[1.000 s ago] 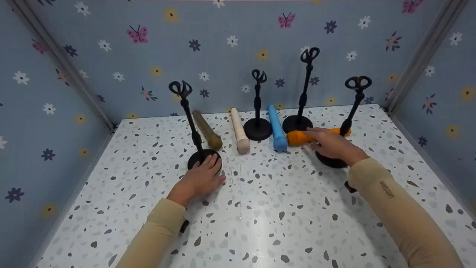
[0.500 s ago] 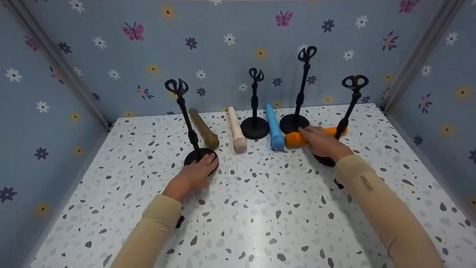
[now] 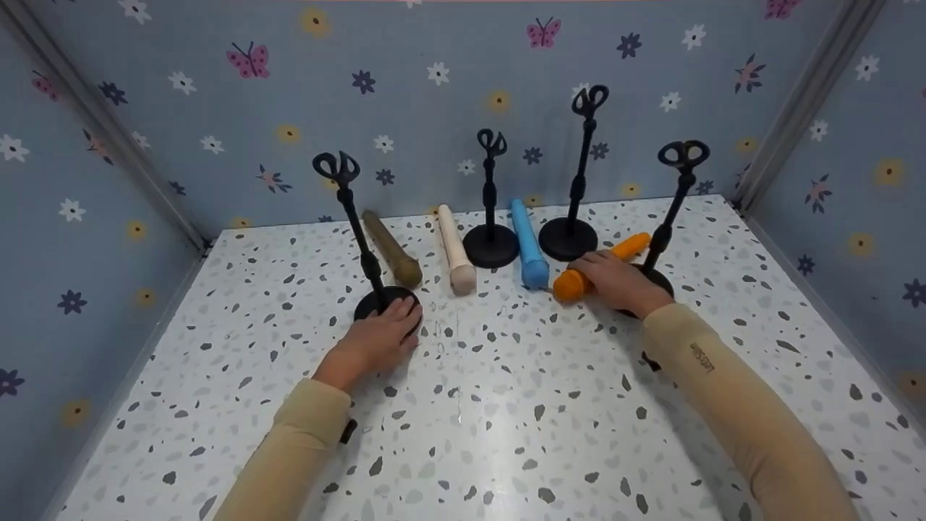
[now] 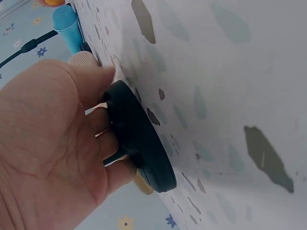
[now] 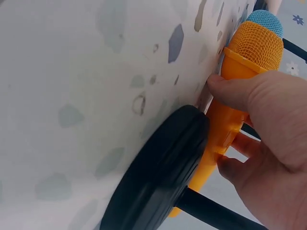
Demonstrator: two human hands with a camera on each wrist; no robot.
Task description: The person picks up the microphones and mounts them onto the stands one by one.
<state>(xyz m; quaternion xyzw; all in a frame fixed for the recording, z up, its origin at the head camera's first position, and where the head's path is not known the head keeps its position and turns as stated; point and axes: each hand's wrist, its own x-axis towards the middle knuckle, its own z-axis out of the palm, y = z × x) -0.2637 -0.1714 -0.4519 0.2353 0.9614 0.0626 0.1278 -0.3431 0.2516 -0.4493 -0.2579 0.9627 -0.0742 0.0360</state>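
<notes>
My right hand [image 3: 615, 281] pinches the orange microphone [image 5: 218, 132], thumb on one side and fingers on the other. The microphone lies at a slant on the table, its mesh head toward the near left. Just beside it is the round black base [image 5: 158, 172] of the right-hand microphone stand [image 3: 667, 210]. On the left, my left hand [image 3: 376, 336] rests its fingers on the black base [image 4: 139, 139] of another microphone stand [image 3: 356, 228]. Its thumb [image 4: 93, 79] lies by the base's rim in the left wrist view. Both stands are upright, their clips holding nothing.
Behind my hands, a brown microphone [image 3: 393, 250], a cream microphone [image 3: 456, 250] and a blue microphone [image 3: 529, 242] lie on the speckled table [image 3: 477, 405]. A short stand [image 3: 490, 242] and a tall stand [image 3: 570, 235] stand near the flowered back wall [image 3: 427, 108].
My right hand has turned the orange microphone: its head has come nearer and its tail has swung away and left. My left thumb has drawn in; its stand has stayed put.
</notes>
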